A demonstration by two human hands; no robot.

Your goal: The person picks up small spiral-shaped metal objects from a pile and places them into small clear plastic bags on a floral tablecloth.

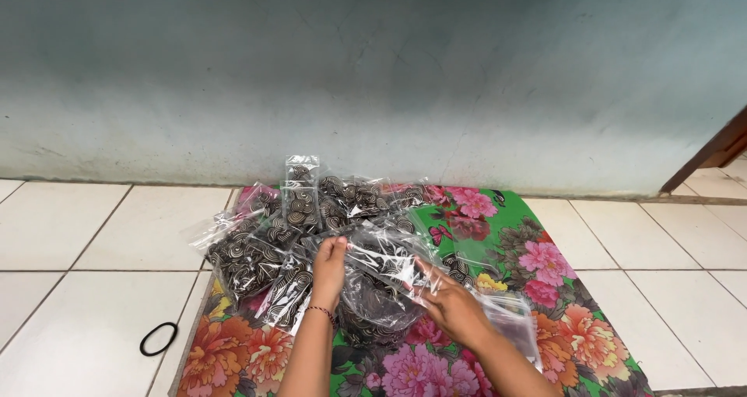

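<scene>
A black elastic ring (pixel 158 339) lay on the white tiled floor (pixel 70 234) at the far left. Next to it, on the flowered mat (pixel 560 288), was a pile of clear packets (pixel 257 249) with dark patterned pieces inside. The left hand (pixel 330 269) pinched the top edge of a clear plastic bag (pixel 381 288) above the mat. The right hand (pixel 451 307) gripped the same bag's other side, apart from the left.

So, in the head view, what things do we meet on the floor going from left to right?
Black ring → pile of patterned packets → left hand → clear bag held by both hands → right hand → floral mat.
</scene>
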